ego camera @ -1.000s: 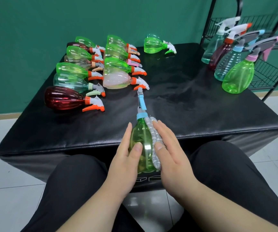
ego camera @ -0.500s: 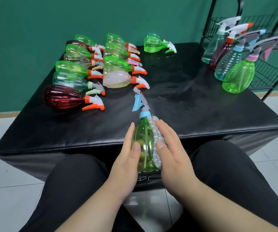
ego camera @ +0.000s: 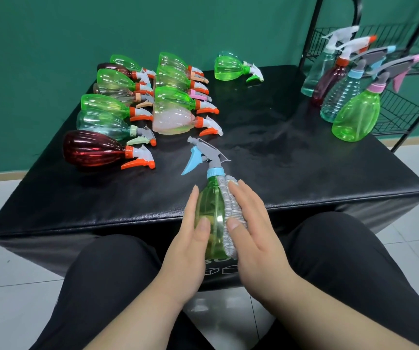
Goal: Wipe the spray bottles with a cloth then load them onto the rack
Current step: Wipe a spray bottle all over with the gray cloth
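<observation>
A green spray bottle (ego camera: 212,213) with a grey head and blue trigger is held over the table's front edge, its nozzle pointing away from me. My left hand (ego camera: 190,246) grips its left side, thumb on top. My right hand (ego camera: 253,238) presses a grey cloth (ego camera: 231,210) against the bottle's right side, with my thumb on the cloth. Several more spray bottles (ego camera: 137,107) lie in rows at the table's back left. A black wire rack (ego camera: 400,107) at the right carries several hanging bottles (ego camera: 354,114).
The black padded table (ego camera: 291,157) stands against a green wall. A lone green bottle (ego camera: 231,69) lies at the back middle. A dark red bottle (ego camera: 94,150) is the nearest of the rows. My knees sit below the table's front edge.
The held bottle has turned about its long axis, so its blue trigger swung from pointing up to pointing left. Both hands stayed in place on it.
</observation>
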